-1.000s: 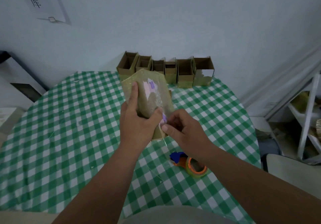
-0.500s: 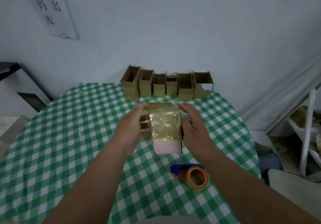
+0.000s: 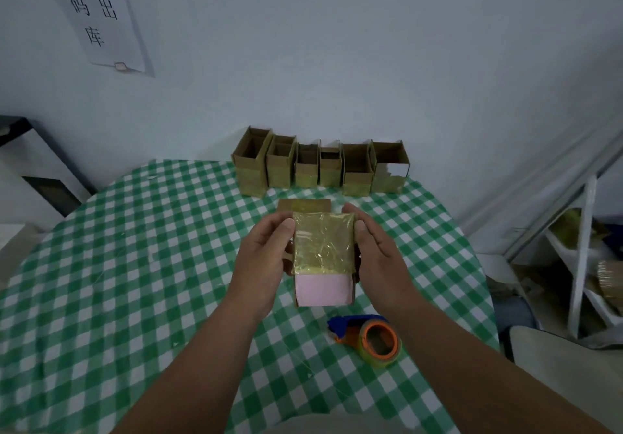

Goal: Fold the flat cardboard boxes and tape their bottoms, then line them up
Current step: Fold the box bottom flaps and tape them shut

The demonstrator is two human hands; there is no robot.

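Observation:
A small cardboard box (image 3: pixel 323 248) sits between my hands above the table's middle. Its top face is covered in yellowish tape and a pink side faces me. My left hand (image 3: pixel 263 258) grips its left side with the thumb on the taped face. On the right side my right hand (image 3: pixel 376 258) holds it, thumb at the top edge. A flat cardboard piece (image 3: pixel 302 205) lies on the table just behind the box. Several open folded boxes (image 3: pixel 320 169) stand in a row at the far edge.
An orange and blue tape dispenser (image 3: pixel 371 336) lies on the green checked tablecloth (image 3: pixel 135 265), near my right forearm. A white shelf frame (image 3: pixel 580 265) and a chair seat (image 3: pixel 566 366) stand to the right, with a dark cabinet (image 3: pixel 40 177) at the left.
The box came down from an upright tilt, and its taped face turned up. My right hand let go of the tape end and moved to the box's right side.

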